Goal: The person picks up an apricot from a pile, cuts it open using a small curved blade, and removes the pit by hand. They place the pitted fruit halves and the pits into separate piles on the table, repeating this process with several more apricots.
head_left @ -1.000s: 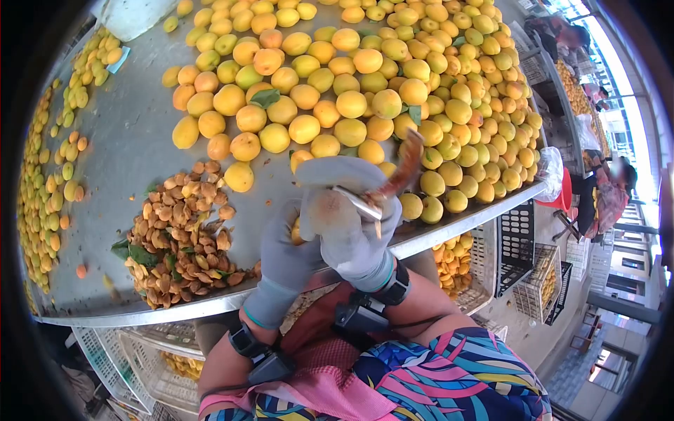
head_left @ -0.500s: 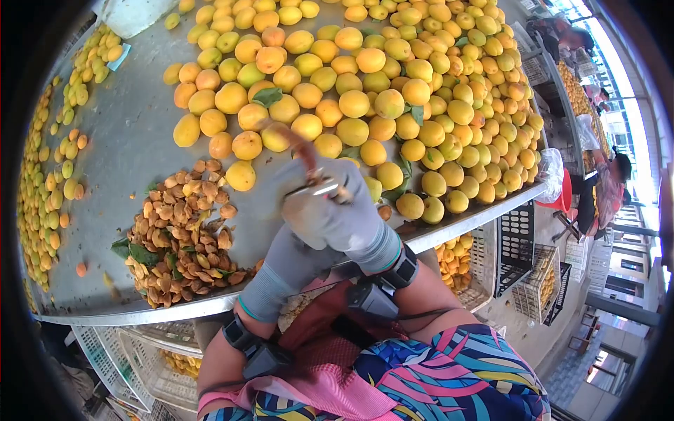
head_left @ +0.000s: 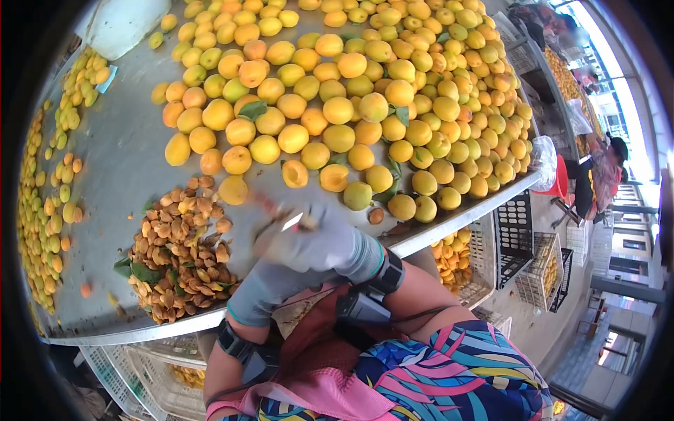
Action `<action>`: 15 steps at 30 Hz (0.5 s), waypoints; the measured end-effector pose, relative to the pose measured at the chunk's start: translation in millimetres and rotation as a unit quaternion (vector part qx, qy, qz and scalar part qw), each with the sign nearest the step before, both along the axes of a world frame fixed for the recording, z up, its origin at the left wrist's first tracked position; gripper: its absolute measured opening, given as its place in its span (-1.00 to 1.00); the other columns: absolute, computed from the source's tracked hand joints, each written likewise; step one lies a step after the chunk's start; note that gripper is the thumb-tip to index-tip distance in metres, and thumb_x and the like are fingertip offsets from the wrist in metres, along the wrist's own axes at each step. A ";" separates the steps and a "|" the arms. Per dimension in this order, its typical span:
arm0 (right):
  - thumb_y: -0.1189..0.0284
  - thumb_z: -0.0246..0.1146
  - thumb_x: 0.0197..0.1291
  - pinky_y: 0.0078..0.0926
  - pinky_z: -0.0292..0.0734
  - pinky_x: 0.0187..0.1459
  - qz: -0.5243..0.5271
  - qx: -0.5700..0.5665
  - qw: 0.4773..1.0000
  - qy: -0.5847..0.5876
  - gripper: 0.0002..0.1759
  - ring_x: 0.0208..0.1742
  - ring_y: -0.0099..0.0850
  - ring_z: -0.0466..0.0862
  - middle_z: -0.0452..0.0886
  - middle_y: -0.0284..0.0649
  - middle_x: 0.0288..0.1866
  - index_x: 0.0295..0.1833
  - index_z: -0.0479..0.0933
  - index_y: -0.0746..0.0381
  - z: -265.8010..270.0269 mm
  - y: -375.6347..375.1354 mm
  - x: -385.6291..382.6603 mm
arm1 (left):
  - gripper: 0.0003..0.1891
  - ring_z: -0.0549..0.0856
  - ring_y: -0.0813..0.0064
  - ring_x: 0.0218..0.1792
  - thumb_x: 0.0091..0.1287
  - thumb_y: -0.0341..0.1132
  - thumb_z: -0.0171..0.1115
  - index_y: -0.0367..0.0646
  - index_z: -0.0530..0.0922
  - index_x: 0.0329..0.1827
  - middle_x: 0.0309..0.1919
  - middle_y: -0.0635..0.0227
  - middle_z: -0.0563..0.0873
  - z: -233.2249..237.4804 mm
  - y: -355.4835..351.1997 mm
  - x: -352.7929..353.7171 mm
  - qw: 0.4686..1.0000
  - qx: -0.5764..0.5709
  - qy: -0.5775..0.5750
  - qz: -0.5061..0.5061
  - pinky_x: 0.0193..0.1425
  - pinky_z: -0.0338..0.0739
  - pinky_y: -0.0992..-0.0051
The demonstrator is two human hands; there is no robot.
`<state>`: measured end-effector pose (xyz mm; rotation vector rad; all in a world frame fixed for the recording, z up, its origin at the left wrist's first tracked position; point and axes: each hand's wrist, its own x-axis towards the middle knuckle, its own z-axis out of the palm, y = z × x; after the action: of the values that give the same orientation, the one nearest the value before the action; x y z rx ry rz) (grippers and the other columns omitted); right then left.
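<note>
My right hand, in a grey glove, is closed around a small knife with a shiny metal part and a reddish handle, smeared by motion. Partly behind it is my left hand, also gloved; its fingers are blurred and covered, so its grip and contents are hidden. Just beyond the hands, an apricot half and another apricot half lie cut side up. A heap of apricot pits with some leaves sits to the left. Whole apricots spread across the metal table.
More apricots line the table's left side. A white container stands at the far left. Below the front edge are a crate of apricots and a black crate. A red bucket and other people are at right.
My hands have drawn back toward the table's front edge, with the knife swinging lower. Two apricot halves now show where the hands were. The view has shifted slightly.
</note>
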<state>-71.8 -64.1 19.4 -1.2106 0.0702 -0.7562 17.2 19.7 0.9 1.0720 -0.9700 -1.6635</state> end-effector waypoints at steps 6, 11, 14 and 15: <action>0.04 -0.16 0.51 -0.60 0.10 -0.74 -0.004 0.301 0.952 -0.047 -0.53 -0.81 -0.65 0.12 0.14 -0.48 -0.69 -0.10 0.43 0.22 2.3 -16.1 -13.0 | -0.39 0.66 0.46 -0.12 0.12 -0.19 0.51 -0.21 0.46 0.18 -0.04 0.31 0.68 12.3 -1.4 7.7 0.967 0.136 0.213 -0.044 -0.05 0.59 0.53; 0.02 -0.16 0.50 -0.60 0.08 -0.74 -0.082 0.330 0.939 -0.057 -0.53 -0.81 -0.63 0.14 0.17 -0.48 -0.70 -0.10 0.46 0.17 6.4 -16.1 -10.3 | -0.39 0.51 0.69 -0.48 0.29 0.23 0.20 -0.17 0.48 0.07 -0.31 0.42 0.64 15.3 4.1 10.1 0.986 0.140 0.084 -0.018 -0.40 0.37 0.70; 0.03 -0.17 0.51 -0.60 0.08 -0.74 -0.118 0.323 0.938 -0.049 -0.53 -0.82 -0.63 0.14 0.17 -0.48 -0.70 -0.12 0.48 0.17 8.0 -17.0 -10.3 | -0.35 0.48 0.69 -0.52 0.32 0.34 0.04 -0.15 0.49 0.02 -0.40 0.45 0.60 4.3 7.7 8.9 0.984 0.152 0.094 0.000 -0.48 0.32 0.70; 0.03 -0.17 0.51 -0.59 0.09 -0.74 -0.128 0.326 0.935 -0.047 -0.53 -0.82 -0.62 0.15 0.17 -0.48 -0.70 -0.13 0.48 0.17 8.5 -17.0 -10.5 | -0.35 0.48 0.69 -0.52 0.32 0.34 0.04 -0.15 0.49 0.02 -0.40 0.45 0.60 0.8 7.0 6.8 0.984 0.152 0.094 0.000 -0.48 0.32 0.70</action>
<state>-82.3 -81.1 27.9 -0.5321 0.3763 -0.9211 24.0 26.7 1.8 1.0849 -0.6064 -1.9176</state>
